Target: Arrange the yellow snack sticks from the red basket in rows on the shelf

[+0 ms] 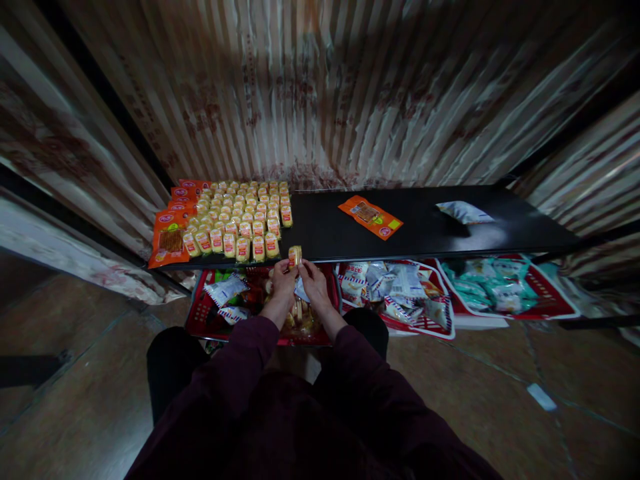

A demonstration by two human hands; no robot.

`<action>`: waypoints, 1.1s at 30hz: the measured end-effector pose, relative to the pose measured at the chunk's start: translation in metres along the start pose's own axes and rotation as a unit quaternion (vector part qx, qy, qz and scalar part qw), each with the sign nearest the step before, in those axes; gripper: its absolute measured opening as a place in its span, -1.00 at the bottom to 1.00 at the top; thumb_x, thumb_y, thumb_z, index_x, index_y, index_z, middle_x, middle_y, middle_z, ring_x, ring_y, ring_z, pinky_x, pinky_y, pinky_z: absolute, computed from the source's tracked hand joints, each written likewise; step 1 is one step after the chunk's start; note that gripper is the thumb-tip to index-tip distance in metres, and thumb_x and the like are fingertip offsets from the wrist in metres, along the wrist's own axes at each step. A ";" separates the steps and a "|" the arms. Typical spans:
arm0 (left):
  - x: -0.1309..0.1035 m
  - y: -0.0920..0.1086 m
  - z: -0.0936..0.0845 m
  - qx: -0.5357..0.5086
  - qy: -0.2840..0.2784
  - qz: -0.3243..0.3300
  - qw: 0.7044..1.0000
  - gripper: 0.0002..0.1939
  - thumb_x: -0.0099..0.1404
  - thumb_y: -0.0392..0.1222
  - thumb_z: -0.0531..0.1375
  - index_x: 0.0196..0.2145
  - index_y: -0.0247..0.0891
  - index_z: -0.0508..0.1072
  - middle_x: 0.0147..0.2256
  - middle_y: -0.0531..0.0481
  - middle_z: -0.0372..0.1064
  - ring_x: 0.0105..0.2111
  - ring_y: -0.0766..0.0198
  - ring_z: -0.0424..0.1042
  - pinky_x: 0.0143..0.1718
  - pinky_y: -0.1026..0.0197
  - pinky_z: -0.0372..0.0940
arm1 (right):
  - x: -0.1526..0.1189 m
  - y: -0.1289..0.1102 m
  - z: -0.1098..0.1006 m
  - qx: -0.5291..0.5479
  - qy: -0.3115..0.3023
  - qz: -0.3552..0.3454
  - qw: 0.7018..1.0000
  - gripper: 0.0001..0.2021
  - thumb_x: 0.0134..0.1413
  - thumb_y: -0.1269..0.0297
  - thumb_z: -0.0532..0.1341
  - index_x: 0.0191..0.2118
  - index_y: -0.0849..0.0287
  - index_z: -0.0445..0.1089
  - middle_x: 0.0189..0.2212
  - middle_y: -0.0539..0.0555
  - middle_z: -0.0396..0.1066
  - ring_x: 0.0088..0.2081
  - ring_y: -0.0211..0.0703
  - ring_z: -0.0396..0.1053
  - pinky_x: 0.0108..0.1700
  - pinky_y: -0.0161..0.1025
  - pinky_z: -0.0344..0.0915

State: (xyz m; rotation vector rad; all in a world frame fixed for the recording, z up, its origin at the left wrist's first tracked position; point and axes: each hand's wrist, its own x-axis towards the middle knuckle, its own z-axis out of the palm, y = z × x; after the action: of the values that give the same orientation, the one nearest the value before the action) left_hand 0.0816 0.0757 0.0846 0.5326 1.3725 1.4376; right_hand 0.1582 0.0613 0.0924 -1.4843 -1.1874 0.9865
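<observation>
Both hands meet at the front edge of the black shelf (320, 230). Between my left hand (284, 281) and my right hand (314, 283) is a small wrapped yellow cake (295, 256), held upright by the fingertips of both. To its left on the shelf stand several rows of similar wrapped cakes (242, 248). Orange snack packets (171, 233) lie along the shelf's left end. Below my hands, a red basket (200, 313) holds more cakes and some white packets, partly hidden by my forearms.
On the shelf lie an orange packet (370, 217) and a white packet (465, 213). Under it are a basket of white packets (453, 325) and one of green packets (570, 308). Striped curtains (330, 100) hang behind. A white object (541, 397) lies on the floor.
</observation>
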 end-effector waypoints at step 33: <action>0.021 0.008 0.012 0.032 -0.020 0.058 0.998 -0.61 0.00 -0.47 0.09 -0.18 -0.27 0.43 -0.11 -0.11 0.43 -0.11 0.23 0.40 0.02 0.15 0.24 | 0.053 0.002 0.006 -0.155 0.019 -0.050 0.986 -0.69 0.11 0.23 0.12 -0.06 0.15 0.46 -0.12 0.18 0.46 -0.08 -0.07 0.38 0.03 -0.14 0.27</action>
State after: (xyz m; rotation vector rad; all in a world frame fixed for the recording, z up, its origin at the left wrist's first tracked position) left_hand 0.0812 0.1012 0.0881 0.6882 1.3796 1.4713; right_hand 0.1638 0.1136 0.0877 -1.6581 -1.4217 0.7260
